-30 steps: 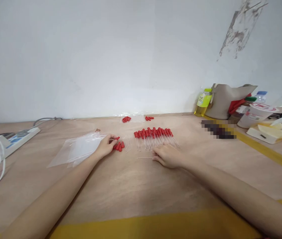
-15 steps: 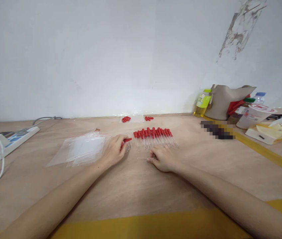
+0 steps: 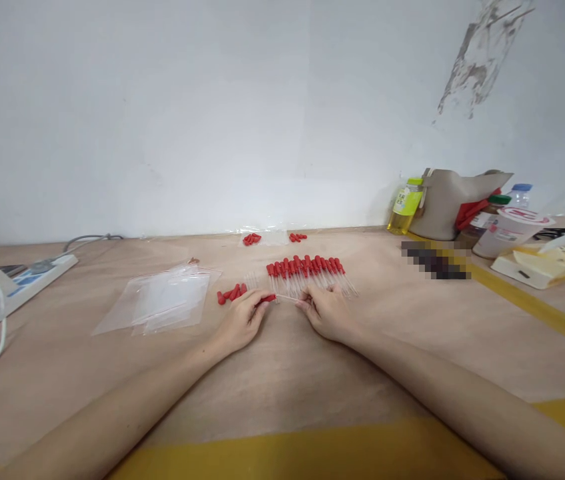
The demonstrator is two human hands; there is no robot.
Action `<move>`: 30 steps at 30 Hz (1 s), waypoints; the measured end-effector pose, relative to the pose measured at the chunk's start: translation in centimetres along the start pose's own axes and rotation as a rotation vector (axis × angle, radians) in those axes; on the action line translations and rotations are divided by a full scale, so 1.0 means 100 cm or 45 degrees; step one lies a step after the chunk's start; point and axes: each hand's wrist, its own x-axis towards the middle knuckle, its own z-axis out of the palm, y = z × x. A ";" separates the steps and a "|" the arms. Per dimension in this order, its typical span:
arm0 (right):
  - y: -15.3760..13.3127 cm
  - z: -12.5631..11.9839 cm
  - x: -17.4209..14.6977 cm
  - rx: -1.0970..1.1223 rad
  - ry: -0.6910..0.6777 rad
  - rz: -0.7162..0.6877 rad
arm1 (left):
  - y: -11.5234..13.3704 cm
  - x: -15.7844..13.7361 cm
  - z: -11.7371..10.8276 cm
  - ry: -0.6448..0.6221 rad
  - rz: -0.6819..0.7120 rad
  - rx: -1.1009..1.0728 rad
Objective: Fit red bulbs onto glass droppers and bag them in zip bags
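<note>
My left hand (image 3: 245,320) is closed on a red rubber dropper bulb (image 3: 268,298), its mouth pointing right. Between the fingers of my right hand (image 3: 326,312) is a thin clear dropper tube (image 3: 288,298). The tube's left end meets the bulb's mouth; whether it is inside I cannot tell. Just beyond my hands lies a row of droppers (image 3: 306,265) with red bulbs at the far ends and clear tubes towards me. Loose red bulbs (image 3: 232,293) lie beyond my left hand, beside several bare clear tubes (image 3: 251,281).
Flat clear plastic bags (image 3: 172,297) lie on the left, with a white power strip (image 3: 47,280) farther out. Two small heaps of red bulbs, one on the left (image 3: 251,239) and one on the right (image 3: 298,237), lie near the wall. Bottles, a grey bag (image 3: 445,207) and a cup (image 3: 510,233) stand at right.
My left hand has moved right and towards me with the red bulb, uncovering loose bulbs and tubes. My right hand has raised the clear tube slightly, and its end now meets the bulb.
</note>
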 end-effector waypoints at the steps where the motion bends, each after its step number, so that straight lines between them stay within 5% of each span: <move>1: -0.001 0.000 0.000 0.010 -0.005 -0.008 | -0.001 0.000 0.001 0.000 -0.005 -0.015; 8: -0.001 0.001 -0.001 0.111 -0.029 -0.125 | -0.013 -0.001 0.008 0.048 -0.028 -0.100; 16: 0.013 -0.002 0.005 -0.079 -0.067 -0.332 | -0.006 -0.002 0.003 -0.202 0.056 -0.056; 23: 0.005 0.002 0.000 -0.147 0.024 -0.298 | -0.004 -0.001 0.004 -0.195 0.061 0.033; 30: -0.006 0.001 -0.002 -0.103 -0.115 -0.224 | 0.000 -0.001 0.001 -0.258 0.167 0.025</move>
